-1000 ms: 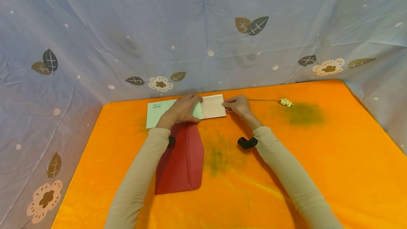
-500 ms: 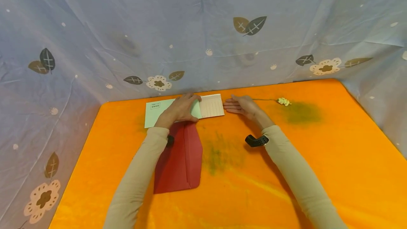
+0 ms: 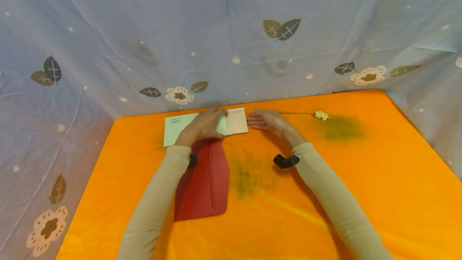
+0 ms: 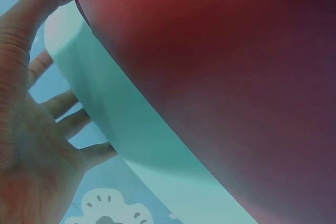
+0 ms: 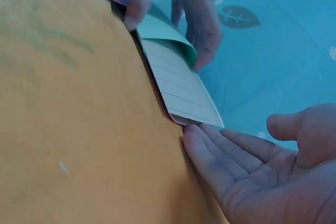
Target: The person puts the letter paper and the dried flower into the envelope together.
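A pale green envelope (image 3: 174, 133) lies near the back of the table, with a lined sheet of paper (image 3: 237, 121) partly inside it and sticking out of its right end. My left hand (image 3: 203, 125) grips the envelope across its width near that opening, thumb on the near edge and fingers on the far edge. In the right wrist view the envelope's mouth (image 5: 167, 31) bulges up over the sheet. My right hand (image 3: 268, 121) has its fingers extended, palm turned up, fingertips (image 5: 192, 131) right at the sheet's outer end. The sheet's inner part is hidden.
A red envelope (image 3: 198, 196) with its flap unfolded lies in front of the green one, partly under my left forearm. A small pale yellow flower (image 3: 321, 115) on a thin stem lies to the right. A patterned cloth (image 3: 223, 43) hangs behind the orange-covered table (image 3: 281, 220).
My right hand let go of the sheet's end and straightened its fingers, then moved left. The sheet has slid a little farther into the green envelope. My left hand keeps its grip.
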Motion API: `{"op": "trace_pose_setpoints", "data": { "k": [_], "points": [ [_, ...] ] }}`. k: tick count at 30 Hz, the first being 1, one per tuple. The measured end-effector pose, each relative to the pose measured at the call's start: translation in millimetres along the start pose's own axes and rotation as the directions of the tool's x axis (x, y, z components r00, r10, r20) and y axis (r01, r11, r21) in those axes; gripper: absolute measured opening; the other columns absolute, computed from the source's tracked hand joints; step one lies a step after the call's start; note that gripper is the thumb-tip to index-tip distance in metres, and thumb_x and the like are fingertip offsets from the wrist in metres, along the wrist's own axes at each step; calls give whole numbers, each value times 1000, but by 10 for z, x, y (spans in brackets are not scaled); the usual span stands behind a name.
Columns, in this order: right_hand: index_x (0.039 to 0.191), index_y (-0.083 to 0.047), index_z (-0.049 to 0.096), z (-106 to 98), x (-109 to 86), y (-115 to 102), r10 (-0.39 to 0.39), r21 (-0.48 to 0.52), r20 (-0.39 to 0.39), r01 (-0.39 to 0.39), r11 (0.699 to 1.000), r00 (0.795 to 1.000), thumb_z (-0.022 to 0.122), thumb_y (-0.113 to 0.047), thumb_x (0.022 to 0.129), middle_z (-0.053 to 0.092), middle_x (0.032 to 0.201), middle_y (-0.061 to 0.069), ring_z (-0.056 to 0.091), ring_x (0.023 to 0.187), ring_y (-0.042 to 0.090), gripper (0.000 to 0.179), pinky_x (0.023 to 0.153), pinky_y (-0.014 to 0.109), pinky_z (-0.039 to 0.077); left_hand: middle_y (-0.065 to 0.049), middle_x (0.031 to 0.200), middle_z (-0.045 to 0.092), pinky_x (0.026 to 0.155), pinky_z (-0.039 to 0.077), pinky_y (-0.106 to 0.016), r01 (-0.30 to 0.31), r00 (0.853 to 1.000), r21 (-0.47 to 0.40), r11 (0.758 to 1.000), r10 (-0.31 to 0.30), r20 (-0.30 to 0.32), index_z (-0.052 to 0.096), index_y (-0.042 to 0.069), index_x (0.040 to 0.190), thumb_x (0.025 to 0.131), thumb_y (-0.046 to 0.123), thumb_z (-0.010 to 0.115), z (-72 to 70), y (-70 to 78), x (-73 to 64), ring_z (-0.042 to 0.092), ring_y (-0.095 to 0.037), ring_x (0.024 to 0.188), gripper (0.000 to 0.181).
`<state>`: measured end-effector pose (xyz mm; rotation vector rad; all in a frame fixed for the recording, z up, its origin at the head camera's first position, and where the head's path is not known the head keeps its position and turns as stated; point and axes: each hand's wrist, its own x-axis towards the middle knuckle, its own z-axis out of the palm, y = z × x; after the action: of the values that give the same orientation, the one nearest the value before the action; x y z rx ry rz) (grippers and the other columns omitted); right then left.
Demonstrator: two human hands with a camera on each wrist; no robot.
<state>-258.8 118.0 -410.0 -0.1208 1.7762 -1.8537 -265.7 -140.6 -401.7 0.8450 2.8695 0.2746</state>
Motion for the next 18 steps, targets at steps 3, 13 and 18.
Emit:
{"op": "trace_pose_setpoints", "data": {
  "k": [3,13,18],
  "points": [
    [145,11,34,72,29,-7,-14,-32,-3,14,999,1000,31,-24,109,42,146,28,47,132,37,51,104,41,44,-11,131,49,106,36,-50,4,1000,2,1000,-4,0,48,18,132,72,36,85,1,0,-6,47,-33,119,73],
    [143,14,36,254,108,3,-35,-18,-4,35,999,999,34,-19,108,45,143,30,47,131,40,48,104,44,43,-11,134,48,108,33,-50,6,1000,-11,1000,-6,-1,49,18,132,72,37,85,7,-4,0,46,-32,123,73],
    [142,14,37,314,147,15,-35,-10,0,35,999,999,35,-20,108,46,142,30,49,129,40,48,104,44,44,-12,135,48,108,34,-49,9,1000,-7,1000,-9,7,48,18,133,72,37,85,4,-3,-2,45,-32,123,73]
  ]
}}
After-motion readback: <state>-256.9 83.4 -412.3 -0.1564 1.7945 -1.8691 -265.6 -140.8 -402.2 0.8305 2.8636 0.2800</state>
